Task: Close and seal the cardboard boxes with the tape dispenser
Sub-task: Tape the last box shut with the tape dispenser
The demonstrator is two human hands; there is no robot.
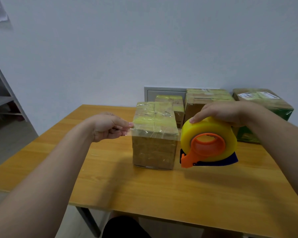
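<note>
Tape dispenser (208,143) upright (cutter (186,160) leftward), right hand (225,112) gripping it, left hand (108,127) pinching tape (127,133).

Your tape-wrapped brown cardboard box (154,145) stands upright mid-bench (110,179) (flaps shut). The orange-and-blue dispenser with its yellow roll (208,146) is held just right of it, more taped boxes (208,102) behind.

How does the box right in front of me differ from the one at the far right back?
The front box has plain brown sides; the far-right box has green sides. The far-right box carries a white label on top; the front box shows none. Both are closed and taped.
</note>
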